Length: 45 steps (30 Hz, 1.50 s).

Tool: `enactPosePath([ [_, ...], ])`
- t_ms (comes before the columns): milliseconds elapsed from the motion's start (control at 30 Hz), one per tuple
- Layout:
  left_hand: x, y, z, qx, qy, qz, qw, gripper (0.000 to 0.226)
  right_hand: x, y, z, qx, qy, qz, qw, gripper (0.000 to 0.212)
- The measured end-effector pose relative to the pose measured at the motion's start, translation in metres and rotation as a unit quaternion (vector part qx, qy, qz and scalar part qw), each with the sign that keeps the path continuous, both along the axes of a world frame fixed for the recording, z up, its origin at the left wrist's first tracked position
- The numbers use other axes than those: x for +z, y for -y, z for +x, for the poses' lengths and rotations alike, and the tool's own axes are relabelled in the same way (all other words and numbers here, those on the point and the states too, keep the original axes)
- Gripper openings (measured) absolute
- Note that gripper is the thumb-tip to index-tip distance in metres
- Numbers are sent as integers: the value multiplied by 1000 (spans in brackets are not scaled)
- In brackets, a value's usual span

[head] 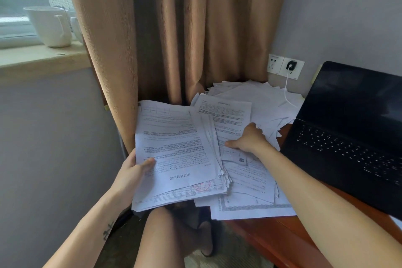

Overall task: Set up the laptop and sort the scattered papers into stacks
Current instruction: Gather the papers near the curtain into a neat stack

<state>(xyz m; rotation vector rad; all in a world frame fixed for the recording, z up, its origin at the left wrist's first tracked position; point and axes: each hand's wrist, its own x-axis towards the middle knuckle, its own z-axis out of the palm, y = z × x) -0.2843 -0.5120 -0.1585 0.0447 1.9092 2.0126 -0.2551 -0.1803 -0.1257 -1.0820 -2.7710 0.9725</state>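
Left grip (132,172) first: thumb on top, fingers under, clamped on the near-left edge of the held stack (174,148), a thick wad of printed pgs w/ a red stamp at the near corner. The stack hangs off the left end of the surface (272,237), over my lap. Its long axis runs away from me, leaning a bit left. Its right edge fans out and overlaps the loose paper.

Next over, right grip (248,140) sits just beside that fanned edge, on the top sheet (224,113) of the scattered lot. Thumb points left toward the stack, fingers bent down onto the paper. Can't tell if they pinch it or only press. Nothing is lifted.

That sheet lies right of the stack and touches it, w/ its long axis approx parallel to the stack's. Its print seems to run the other way up. Right grip is the nearer one by far, so I judge the next move as a short drag or lift leftward onto the stack. The pg may want turning end for end to match.

More paper: front sheets (250,183) near me, a messy heap (261,95) at the back by the curtain. Sorting looks prob. under half done.

Far right: laptop (352,137) open, screen dark, w/ a white cable (286,89) running down from a wall plug toward it.
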Motion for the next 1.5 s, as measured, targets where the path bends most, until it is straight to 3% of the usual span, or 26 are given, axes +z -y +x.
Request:
enactPosePath([
  [67,1,1,2,-4,1,1,1000,31,-5,-3,-5,-28,-41,-85,995,97],
  [133,1,1,2,-5,1,2,1000,32,-9,-3,-6,-33,-123,-149,981,67],
  [233,2,1,3,-5,0,1,1000,32,-13,-2,6,-18,-206,-140,968,35],
  [367,3,-1,3,1,-2,3,1000,33,-5,-13,26,-36,-273,-103,956,32],
  [600,3,-5,0,21,11,19,1000,33,25,-53,50,-114,-384,-169,900,26],
  [833,12,-8,-6,24,11,32,999,34,38,-58,61,-131,-403,-271,864,29],
  [900,16,-10,-7,20,8,35,999,34,38,-48,63,-109,-392,-282,869,27],
  [1033,23,-21,-5,5,7,42,999,33,30,-19,59,-3,-321,-210,923,31],
  [1167,22,-37,-1,-10,11,35,999,25,10,9,50,92,-240,-158,953,24],
  [1367,10,-50,5,-31,-22,-3,999,20,-11,27,44,218,-197,-80,953,39],
  [1433,5,-50,5,-41,-27,-20,999,23,-20,20,39,210,-193,28,958,40],
  [1500,0,-47,3,-35,-24,-32,999,29,-27,6,39,168,-221,69,958,37],
])
